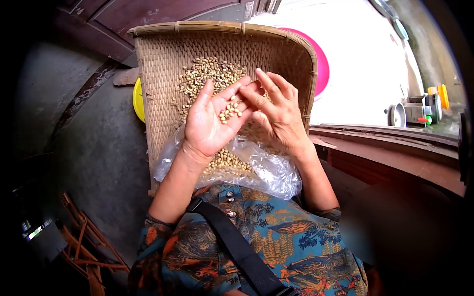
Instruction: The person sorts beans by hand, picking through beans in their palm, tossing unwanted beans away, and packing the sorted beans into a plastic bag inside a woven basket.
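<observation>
Palm up and slightly cupped, my left hand (205, 126) carries several small pale-tan beans (231, 109) near the base of its fingers. My right hand (281, 111) hangs palm down over the left fingers, its index fingertip close to or touching them. Its fingers and thumb are apart, and I see nothing held in it. Below both hands lies a woven bamboo winnowing basket (158, 106). A heap of tan and darker beans (210, 74) is spread in its far part. Nearer my body, a clear plastic bag (269, 170) holds more pale beans (227, 160).
A pink basin (322, 69) shows behind the basket's right rim, and a yellow round object (138, 101) at its left. A dark red door (133, 19) stands behind. Wooden sticks or a folded frame (89, 241) lie lower left. A wooden sill (395, 153) runs along the right.
</observation>
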Demonstrator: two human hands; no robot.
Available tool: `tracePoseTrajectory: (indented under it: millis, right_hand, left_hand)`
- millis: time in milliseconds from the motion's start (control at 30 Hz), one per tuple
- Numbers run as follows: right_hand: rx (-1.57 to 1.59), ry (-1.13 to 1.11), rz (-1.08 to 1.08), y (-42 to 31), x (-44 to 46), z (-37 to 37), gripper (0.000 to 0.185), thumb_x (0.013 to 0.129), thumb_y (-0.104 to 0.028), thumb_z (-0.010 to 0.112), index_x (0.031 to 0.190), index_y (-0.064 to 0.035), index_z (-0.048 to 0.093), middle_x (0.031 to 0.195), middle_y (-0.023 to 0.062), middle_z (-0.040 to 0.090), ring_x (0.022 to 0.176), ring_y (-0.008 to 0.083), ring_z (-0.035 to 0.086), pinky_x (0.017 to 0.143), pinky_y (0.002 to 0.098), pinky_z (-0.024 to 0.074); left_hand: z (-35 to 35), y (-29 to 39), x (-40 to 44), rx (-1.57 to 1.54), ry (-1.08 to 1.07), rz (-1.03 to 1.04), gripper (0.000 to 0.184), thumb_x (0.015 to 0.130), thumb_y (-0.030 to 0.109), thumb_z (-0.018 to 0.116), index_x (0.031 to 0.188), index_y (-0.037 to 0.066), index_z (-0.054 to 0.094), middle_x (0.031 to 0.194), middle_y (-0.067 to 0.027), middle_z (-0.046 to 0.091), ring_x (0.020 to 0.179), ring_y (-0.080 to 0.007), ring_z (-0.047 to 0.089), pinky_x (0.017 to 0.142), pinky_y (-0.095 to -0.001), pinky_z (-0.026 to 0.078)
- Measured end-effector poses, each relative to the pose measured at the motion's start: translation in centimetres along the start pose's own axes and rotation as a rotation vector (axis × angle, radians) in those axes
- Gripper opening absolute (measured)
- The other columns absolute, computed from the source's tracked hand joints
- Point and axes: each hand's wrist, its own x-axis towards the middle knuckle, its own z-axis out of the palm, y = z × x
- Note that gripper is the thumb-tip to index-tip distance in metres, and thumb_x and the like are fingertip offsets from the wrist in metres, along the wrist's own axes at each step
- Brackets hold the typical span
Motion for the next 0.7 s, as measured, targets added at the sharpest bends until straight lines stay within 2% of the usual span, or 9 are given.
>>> tracePoseTrajectory:
  millis: [67, 133, 167, 267, 300, 400, 433, 600, 700]
  right_hand:
    - [-0.039, 0.019, 0.07, 0.6, -0.4, 0.1, 0.043, 0.096, -0.041, 0.05, 0.13, -0.0176, 0.061, 0.145, 0.0178, 0.043, 0.127, 0.0367, 0.042, 0.103, 0.0489, 0.0319]
    - [-0.018, 0.031, 0.044, 0.4, -0.3, -0.1, 0.043, 0.097, -0.044, 0.049, 0.129, -0.0186, 0.062, 0.145, 0.0181, 0.043, 0.128, 0.0371, 0.041, 0.104, 0.0489, 0.032]
    - [0.035, 0.03, -0.003, 0.1, -0.2, -0.1, 0.044, 0.097, -0.045, 0.047, 0.128, -0.0192, 0.063, 0.144, 0.018, 0.043, 0.128, 0.0372, 0.042, 0.104, 0.0493, 0.032]
    - [0.097, -0.028, -0.084, -1.2, 0.5, 0.2, 0.042, 0.099, -0.046, 0.044, 0.123, -0.02, 0.066, 0.143, 0.0179, 0.045, 0.126, 0.0373, 0.044, 0.104, 0.0495, 0.0321]
    - [0.07, -0.013, -0.073, -1.1, 0.5, 0.2, 0.041, 0.099, -0.045, 0.045, 0.123, -0.0196, 0.067, 0.143, 0.0179, 0.045, 0.126, 0.0374, 0.044, 0.104, 0.0492, 0.0321]
    - [0.059, 0.053, 0.005, -0.1, 0.3, 0.2, 0.04, 0.098, -0.042, 0.048, 0.124, -0.0184, 0.066, 0.144, 0.0178, 0.045, 0.126, 0.0381, 0.043, 0.104, 0.0489, 0.0324]
    - [0.024, 0.053, 0.024, 0.3, 0.0, 0.2, 0.039, 0.097, -0.039, 0.05, 0.125, -0.0174, 0.065, 0.143, 0.0184, 0.045, 0.126, 0.0381, 0.043, 0.104, 0.0486, 0.0329]
    - [0.058, 0.033, -0.015, -0.4, -0.3, -0.2, 0.041, 0.097, -0.042, 0.048, 0.127, -0.0184, 0.063, 0.143, 0.0174, 0.045, 0.126, 0.037, 0.044, 0.103, 0.0485, 0.0329]
    - [-0.027, 0.011, 0.015, 0.2, -0.7, 0.4, 0.041, 0.095, -0.04, 0.053, 0.129, -0.0189, 0.062, 0.144, 0.0168, 0.044, 0.127, 0.0359, 0.043, 0.103, 0.0483, 0.0324]
  left_hand:
    - [-0.2, 0.1, -0.1, 0.052, -0.003, 0.005, 0.072, 0.104, 0.049, 0.025, 0.149, -0.007, 0.022, 0.151, -0.027, 0.031, 0.138, -0.0342, 0.037, 0.116, -0.046, 0.031]
    - [-0.5, 0.1, 0.0, 0.095, -0.004, 0.005, 0.072, 0.104, 0.049, 0.025, 0.149, -0.008, 0.022, 0.15, -0.0271, 0.033, 0.138, -0.034, 0.037, 0.115, -0.0467, 0.031]
    - [-0.9, 0.3, 0.0, 0.068, -0.019, -0.009, 0.072, 0.104, 0.049, 0.025, 0.148, -0.008, 0.023, 0.147, -0.0262, 0.037, 0.136, -0.0339, 0.041, 0.113, -0.0478, 0.035]
    - [-1.1, 0.2, 0.0, 0.086, -0.054, -0.025, 0.073, 0.103, 0.051, 0.031, 0.145, -0.009, 0.03, 0.136, -0.0222, 0.051, 0.123, -0.0293, 0.052, 0.11, -0.0427, 0.038]
    - [-0.8, 0.1, -0.1, 0.098, 0.011, -0.019, 0.074, 0.103, 0.051, 0.031, 0.146, -0.008, 0.029, 0.138, -0.0227, 0.049, 0.126, -0.0296, 0.05, 0.11, -0.0426, 0.038]
    - [-1.0, 0.4, -0.2, -0.001, -0.084, -0.036, 0.073, 0.104, 0.05, 0.027, 0.148, -0.009, 0.024, 0.147, -0.0238, 0.039, 0.136, -0.0331, 0.041, 0.112, -0.0459, 0.036]
    - [-0.1, 0.1, -0.3, 0.076, -0.016, -0.003, 0.074, 0.104, 0.05, 0.027, 0.148, -0.009, 0.023, 0.149, -0.0248, 0.035, 0.138, -0.0334, 0.037, 0.114, -0.0452, 0.033]
    - [-0.1, 0.0, 0.0, 0.061, 0.006, 0.009, 0.074, 0.104, 0.05, 0.027, 0.148, -0.01, 0.022, 0.151, -0.0265, 0.031, 0.14, -0.034, 0.034, 0.118, -0.0447, 0.027]
    - [-0.2, 0.1, -0.1, 0.029, -0.004, 0.007, 0.074, 0.104, 0.049, 0.027, 0.148, -0.01, 0.021, 0.152, -0.0263, 0.031, 0.141, -0.0342, 0.032, 0.119, -0.0449, 0.025]
